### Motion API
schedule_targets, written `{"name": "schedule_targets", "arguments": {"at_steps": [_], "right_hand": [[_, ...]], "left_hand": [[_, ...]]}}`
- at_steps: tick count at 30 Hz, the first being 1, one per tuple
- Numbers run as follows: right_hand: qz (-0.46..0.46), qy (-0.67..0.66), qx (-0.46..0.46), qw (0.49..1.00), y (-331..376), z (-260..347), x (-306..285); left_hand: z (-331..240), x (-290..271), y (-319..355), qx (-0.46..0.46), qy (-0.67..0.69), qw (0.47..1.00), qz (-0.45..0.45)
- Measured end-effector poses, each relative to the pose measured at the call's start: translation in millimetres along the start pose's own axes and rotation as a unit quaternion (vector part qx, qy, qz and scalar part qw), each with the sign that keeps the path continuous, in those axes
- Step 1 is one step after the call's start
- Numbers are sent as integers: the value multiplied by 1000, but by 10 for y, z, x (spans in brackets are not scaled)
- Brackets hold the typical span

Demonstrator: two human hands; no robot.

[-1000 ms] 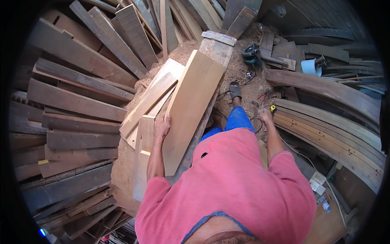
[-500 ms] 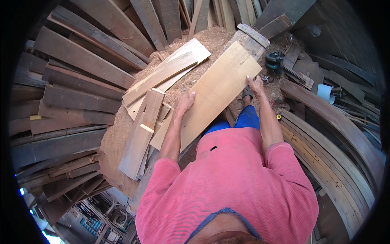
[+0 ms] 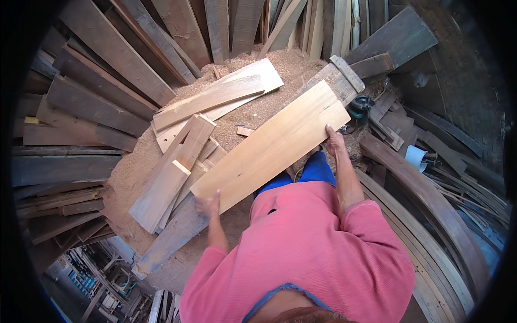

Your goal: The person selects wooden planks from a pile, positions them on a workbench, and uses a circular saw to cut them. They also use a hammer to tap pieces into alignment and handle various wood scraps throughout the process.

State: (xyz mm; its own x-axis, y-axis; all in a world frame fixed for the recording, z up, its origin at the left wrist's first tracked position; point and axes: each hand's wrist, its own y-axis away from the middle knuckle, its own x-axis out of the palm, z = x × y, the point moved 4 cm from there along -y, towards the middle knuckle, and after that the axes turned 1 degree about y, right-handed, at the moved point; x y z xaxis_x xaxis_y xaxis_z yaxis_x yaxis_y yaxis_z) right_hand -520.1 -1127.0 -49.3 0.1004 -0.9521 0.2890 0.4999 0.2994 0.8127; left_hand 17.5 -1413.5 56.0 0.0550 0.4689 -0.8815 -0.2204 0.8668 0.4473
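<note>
A long, pale wooden board (image 3: pixel 274 142) lies slantwise in front of me, over the workbench, its far end toward the upper right. My right hand (image 3: pixel 335 141) is closed on the board's right edge near that far end, thumb on top. At the near left end, my left hand (image 3: pixel 208 204) grips the corner with its thumb against the board; its other fingers are blurred by motion. Left of the board, several shorter planks (image 3: pixel 188 145) are stacked crosswise. Beyond them, two pale boards (image 3: pixel 231 97) overlap on the sawdust.
Dark planks (image 3: pixel 97 105) lean all round the left and back. Sawdust (image 3: pixel 126 188) covers the ground. A green power tool (image 3: pixel 362 107) sits past the board's far end, beside wood scraps (image 3: pixel 388 126). Long timbers (image 3: pixel 431 177) and a white container (image 3: pixel 415 157) are at right.
My left hand has moved from the board's left long edge to its near end. The board has turned to lie flatter across the view. My right hand has stayed near its far end.
</note>
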Motion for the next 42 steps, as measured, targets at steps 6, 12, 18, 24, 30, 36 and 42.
{"name": "schedule_targets", "arguments": {"at_steps": [6,12,18,24,30,36,42], "right_hand": [[-3,-14,-2,1000,142,112,89],[33,-7,-64,997,239,536,-135],[15,7,-130,991,-382,1454,-683],[-138,425,-133,885,-861,2469,-968],[-148,460,-205,851,-1186,2574,-1009],[-167,297,-224,913,-1448,2813,-901],[-124,186,-247,943,-2025,2996,-1238]], "left_hand": [[617,517,-176,-9,466,879,106],[327,476,-26,9,474,873,110],[-565,584,357,32,408,907,101],[-1796,561,866,76,330,936,93],[-2189,755,1003,92,364,923,86],[-2369,956,1170,104,408,898,129],[-2837,990,1383,134,423,887,125]]}}
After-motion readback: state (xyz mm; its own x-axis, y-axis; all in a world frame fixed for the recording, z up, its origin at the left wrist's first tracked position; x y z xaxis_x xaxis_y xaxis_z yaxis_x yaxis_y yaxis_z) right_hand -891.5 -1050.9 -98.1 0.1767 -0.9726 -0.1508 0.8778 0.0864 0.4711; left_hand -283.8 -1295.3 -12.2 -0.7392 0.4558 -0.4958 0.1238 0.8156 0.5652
